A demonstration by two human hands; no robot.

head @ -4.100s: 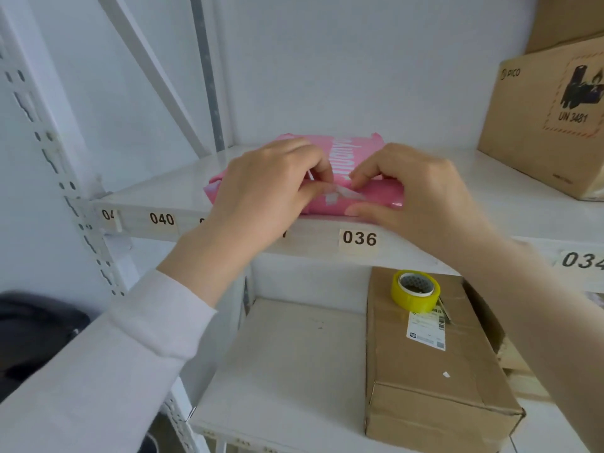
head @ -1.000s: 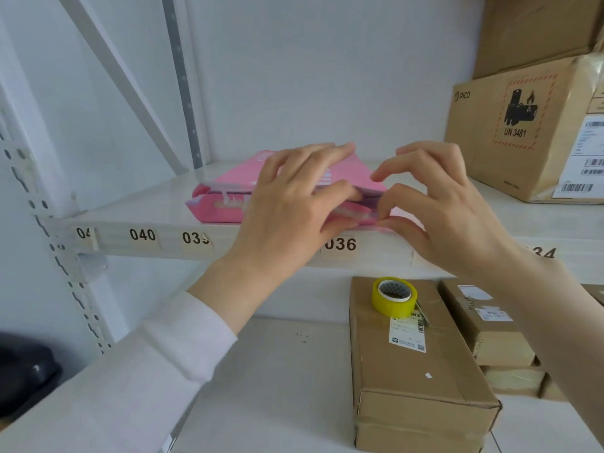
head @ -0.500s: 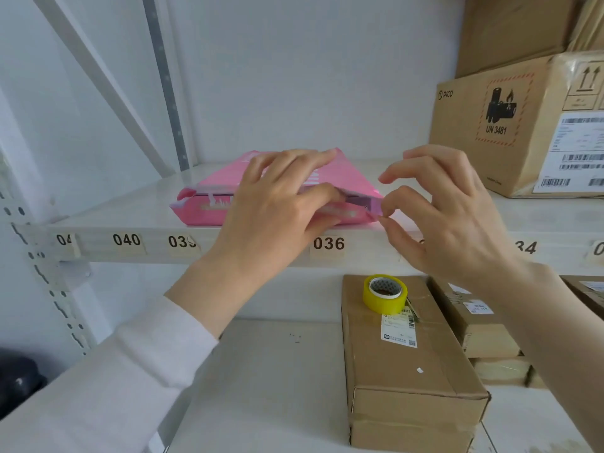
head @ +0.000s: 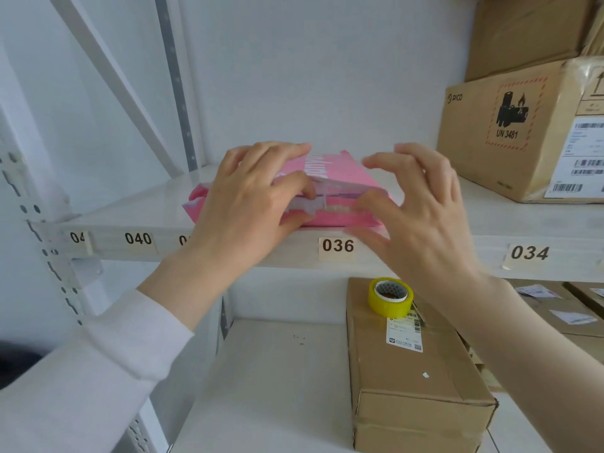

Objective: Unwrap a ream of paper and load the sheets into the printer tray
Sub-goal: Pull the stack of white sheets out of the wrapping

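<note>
A ream of paper in a pink wrapper (head: 343, 178) lies flat on the white shelf (head: 130, 210) above label 036. Its near end flap is partly lifted, showing a white edge beneath. My left hand (head: 251, 204) covers the ream's left half, its thumb tucked under the loosened flap and its fingers resting on top. My right hand (head: 415, 210) hovers at the ream's right end with fingers spread; its thumb tip touches the front face of the wrapper. No printer is in sight.
A large cardboard box (head: 523, 132) marked UN 3481 stands on the same shelf to the right. On the shelf below, a long cardboard box (head: 415, 387) carries a yellow tape roll (head: 390, 297). Slanted and upright shelf braces (head: 176, 83) rise at the back left.
My right hand has let go of its pinch and spread its fingers beside the ream's right end. The left thumb has dug further under the flap, which now gapes wider.
</note>
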